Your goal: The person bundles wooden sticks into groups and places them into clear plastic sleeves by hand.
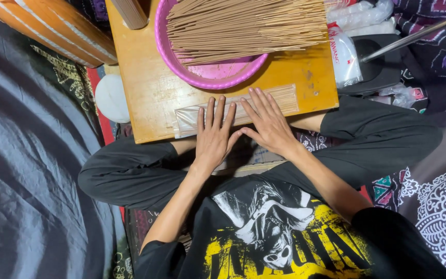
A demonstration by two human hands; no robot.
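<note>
Both hands, the left hand (pixel 213 138) and right hand (pixel 269 124), are lying flat with fingers spread, pressing a clear packet of thin tan sticks (pixel 243 109) at the table's (pixel 145 93) near edge. Uneven pressing is likely risking snapped sticks or the packet sliding off. Beyond, loose sticks (pixel 243 26) are filling a pink basin (pixel 202 77).

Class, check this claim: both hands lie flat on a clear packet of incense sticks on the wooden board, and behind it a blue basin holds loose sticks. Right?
Not quite. The head view shows the basin is pink, not blue. The rest stands: left hand and right hand lie flat on the clear packet of incense sticks on the wooden board, loose sticks in the basin.
</note>
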